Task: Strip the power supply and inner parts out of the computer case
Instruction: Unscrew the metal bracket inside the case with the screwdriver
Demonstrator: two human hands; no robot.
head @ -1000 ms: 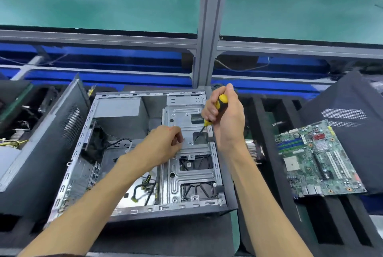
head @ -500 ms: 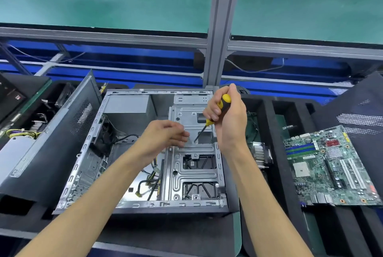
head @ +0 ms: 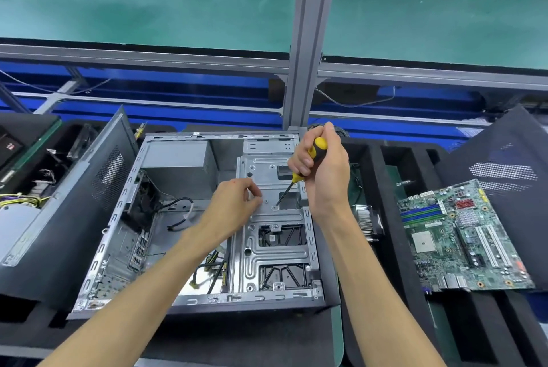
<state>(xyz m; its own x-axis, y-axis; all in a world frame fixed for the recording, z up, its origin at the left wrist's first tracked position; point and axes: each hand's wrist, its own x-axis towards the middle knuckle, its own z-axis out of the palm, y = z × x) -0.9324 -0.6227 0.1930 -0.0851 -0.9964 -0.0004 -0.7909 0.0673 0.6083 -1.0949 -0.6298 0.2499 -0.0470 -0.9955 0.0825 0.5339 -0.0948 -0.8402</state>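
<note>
- A person's right hand [head: 324,171] clenches the yellow-and-black handle of a screwdriver [head: 299,172], its dark shaft angled down-left with the tip set on a screw in the silver stamped-metal drive cage [head: 272,251].
- The left hand [head: 234,203] rests on the same cage just left of the tip, fingers loosely curled, thumb and forefinger close together; whether they pinch anything cannot be told.
- The open grey steel computer case [head: 124,218] lies on its side on black foam at centre, holding the drive cage on its right side, a grey box-shaped power supply [head: 181,159] in its far-left corner, and loose black and yellow cables [head: 212,266] along its floor.
- A green printed motherboard [head: 462,236] lies on black foam well to the right of the case, with a finned metal heatsink [head: 367,220] between them.
- A dark perforated side panel [head: 59,203] leans against the case's left edge.
- A green-topped workbench [head: 148,11] runs behind.
</note>
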